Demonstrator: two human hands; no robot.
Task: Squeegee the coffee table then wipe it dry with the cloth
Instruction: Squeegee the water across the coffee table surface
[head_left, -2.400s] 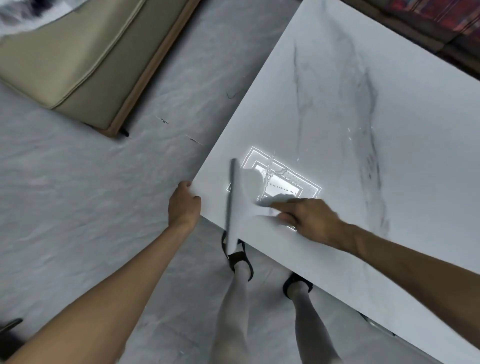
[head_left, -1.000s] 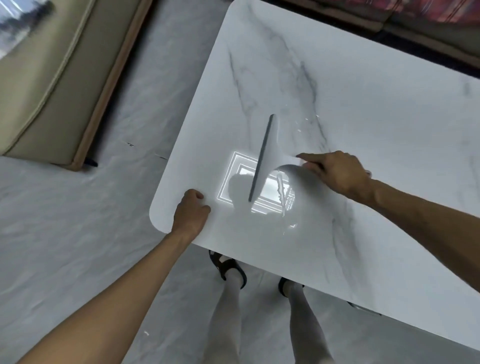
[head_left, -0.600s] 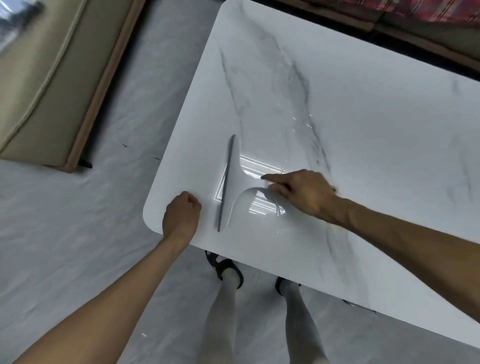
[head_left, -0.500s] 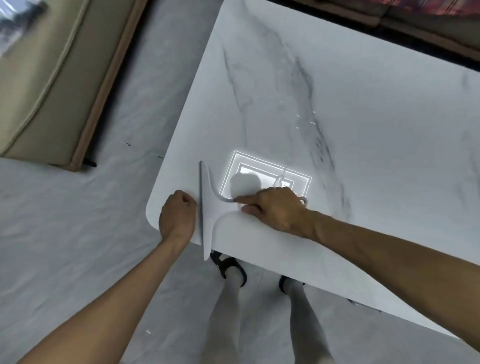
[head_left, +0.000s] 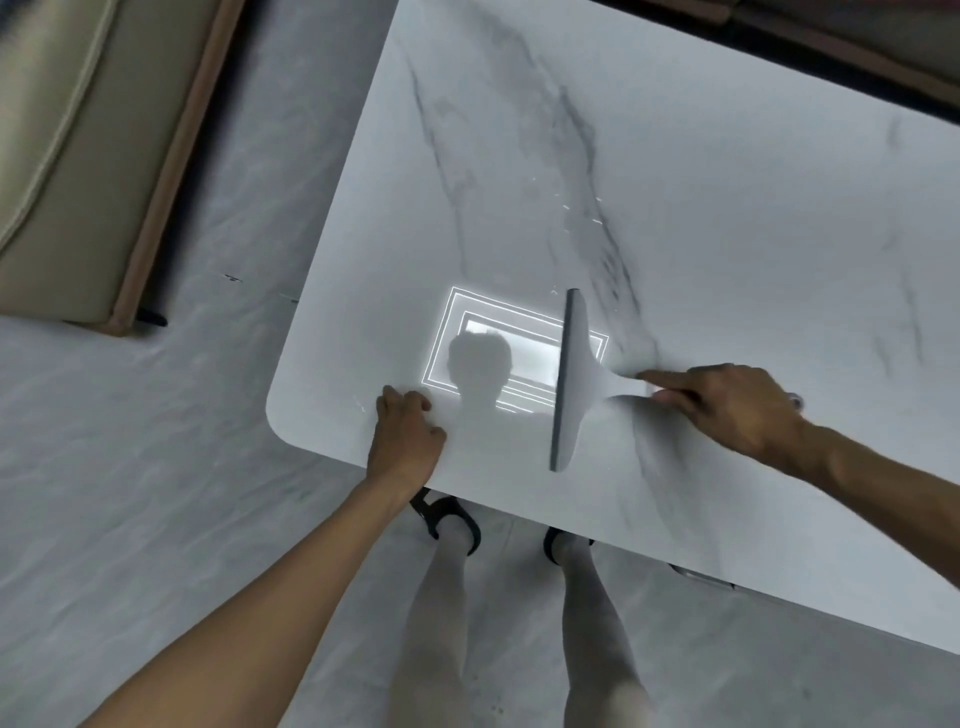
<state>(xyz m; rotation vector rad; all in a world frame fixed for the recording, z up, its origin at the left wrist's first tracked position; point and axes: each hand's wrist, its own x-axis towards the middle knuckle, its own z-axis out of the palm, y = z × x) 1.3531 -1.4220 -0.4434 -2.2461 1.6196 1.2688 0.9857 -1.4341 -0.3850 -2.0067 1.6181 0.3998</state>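
Two hands are on the table (head_left: 727, 234), both down near the person's edge of it. The right hand (head_left: 727, 410) has the squeegee (head_left: 571, 384) by its handle, fingers wrapped round it and the index finger laid out straight along the top toward the blade. The squeegee sits on the marble-look top, blade running roughly near to far with the dark rubber edge on the left, handle pointing right into the hand. Its near tip stops just short of the table's edge.

The blade cuts across the right side of a bright rectangular light reflection (head_left: 524, 338) on the top, and there's a head-shaped shadow in that glare too. A few little glints show farther up the grey vein, could be droplets, hard to say.

The left hand (head_left: 405, 441) rests on the top by the rounded corner, left of the squeegee and well apart from it, fingers curled in, grasping nothing.

Below the edge you can see two legs in dark sandals (head_left: 447, 514) on a pale grey floor (head_left: 156, 467). A beige sofa (head_left: 67, 156) with wood trim is off top left.
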